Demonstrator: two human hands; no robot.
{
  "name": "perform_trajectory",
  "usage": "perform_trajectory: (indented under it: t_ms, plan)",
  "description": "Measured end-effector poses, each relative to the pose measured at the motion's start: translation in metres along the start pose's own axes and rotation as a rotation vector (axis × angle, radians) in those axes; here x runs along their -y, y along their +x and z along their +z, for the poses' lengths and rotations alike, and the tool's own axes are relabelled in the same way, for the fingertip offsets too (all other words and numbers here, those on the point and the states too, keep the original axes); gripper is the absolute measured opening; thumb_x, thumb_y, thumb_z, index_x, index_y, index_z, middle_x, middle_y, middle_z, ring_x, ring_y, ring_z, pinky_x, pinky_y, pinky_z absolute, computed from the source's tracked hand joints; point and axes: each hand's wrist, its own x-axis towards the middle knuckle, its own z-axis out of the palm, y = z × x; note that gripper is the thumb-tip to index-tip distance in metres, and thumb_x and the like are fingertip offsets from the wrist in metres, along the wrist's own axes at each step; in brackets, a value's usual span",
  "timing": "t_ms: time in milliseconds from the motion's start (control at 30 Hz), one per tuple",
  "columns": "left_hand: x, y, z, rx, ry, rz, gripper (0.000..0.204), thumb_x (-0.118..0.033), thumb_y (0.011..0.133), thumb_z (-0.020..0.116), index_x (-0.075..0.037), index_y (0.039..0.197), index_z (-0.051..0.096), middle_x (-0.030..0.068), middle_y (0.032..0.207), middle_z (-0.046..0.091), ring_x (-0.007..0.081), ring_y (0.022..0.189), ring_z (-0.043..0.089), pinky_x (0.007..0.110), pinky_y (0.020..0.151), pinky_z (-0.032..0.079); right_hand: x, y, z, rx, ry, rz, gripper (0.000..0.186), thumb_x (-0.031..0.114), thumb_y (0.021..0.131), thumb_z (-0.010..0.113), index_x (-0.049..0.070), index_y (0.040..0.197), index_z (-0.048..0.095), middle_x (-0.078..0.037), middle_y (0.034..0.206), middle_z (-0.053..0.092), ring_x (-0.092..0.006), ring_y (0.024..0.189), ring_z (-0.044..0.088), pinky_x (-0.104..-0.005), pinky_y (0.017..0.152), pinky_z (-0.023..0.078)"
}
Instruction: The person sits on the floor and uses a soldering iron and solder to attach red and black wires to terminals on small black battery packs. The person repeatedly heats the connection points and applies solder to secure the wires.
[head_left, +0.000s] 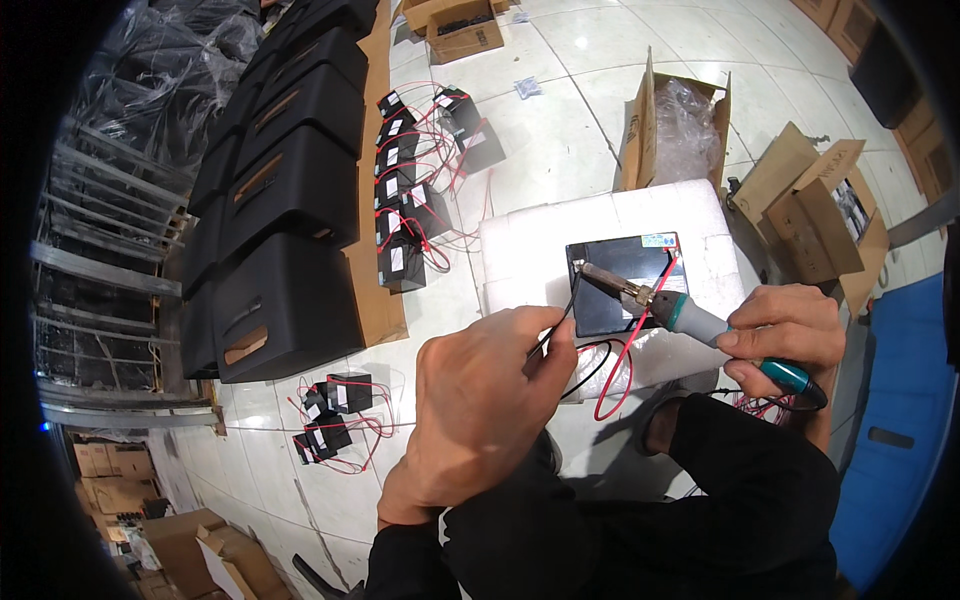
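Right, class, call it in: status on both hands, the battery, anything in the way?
Left hand pinching black wire. Right hand gripping iron, tip at black wire's end on battery. Red wire crosses at iron's shaft.

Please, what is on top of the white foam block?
A black battery lies on the foam block, with a red wire at one corner. The soldering iron hides part of the battery, the left hand part of the block. The foam beneath the battery is covered.
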Motion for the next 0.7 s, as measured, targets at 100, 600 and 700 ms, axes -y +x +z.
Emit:
perform_trajectory:
  t_ms: [100, 600, 700]
  plan:
    - [0.001, 0.000, -0.001, 0.013, 0.007, 0.004, 0.009, -0.010, 0.085, 0.070, -0.004, 0.087, 0.065, 0.0115, 0.070, 0.064, 0.0270, 0.056, 0.064, 0.035, 0.052, 0.049, 0.002, 0.002, 0.002, -0.019, -0.008, -0.006, 0.017, 0.006, 0.070, 0.077, 0.000, 0.085, 0.073, -0.012, 0.067, 0.065, -0.0210, 0.057, 0.066, -0.0284, 0.050, 0.051]
    - [-0.001, 0.002, -0.004, 0.042, 0.018, 0.000, 0.010, -0.012, 0.087, 0.067, -0.003, 0.085, 0.064, 0.0108, 0.067, 0.061, 0.0277, 0.055, 0.060, 0.037, 0.051, 0.045, -0.006, 0.008, -0.008, 0.046, 0.033, -0.021, 0.015, 0.005, 0.071, 0.076, -0.002, 0.085, 0.073, -0.014, 0.070, 0.067, -0.0216, 0.059, 0.068, -0.0284, 0.051, 0.052]
    - [-0.001, 0.002, -0.004, 0.050, 0.010, -0.011, 0.010, -0.012, 0.087, 0.067, -0.003, 0.084, 0.063, 0.0106, 0.067, 0.061, 0.0278, 0.055, 0.060, 0.037, 0.051, 0.045, -0.014, 0.004, -0.007, -0.004, 0.103, -0.019, 0.016, 0.003, 0.072, 0.074, -0.004, 0.086, 0.072, -0.016, 0.072, 0.068, -0.0233, 0.060, 0.068, -0.0289, 0.053, 0.053]
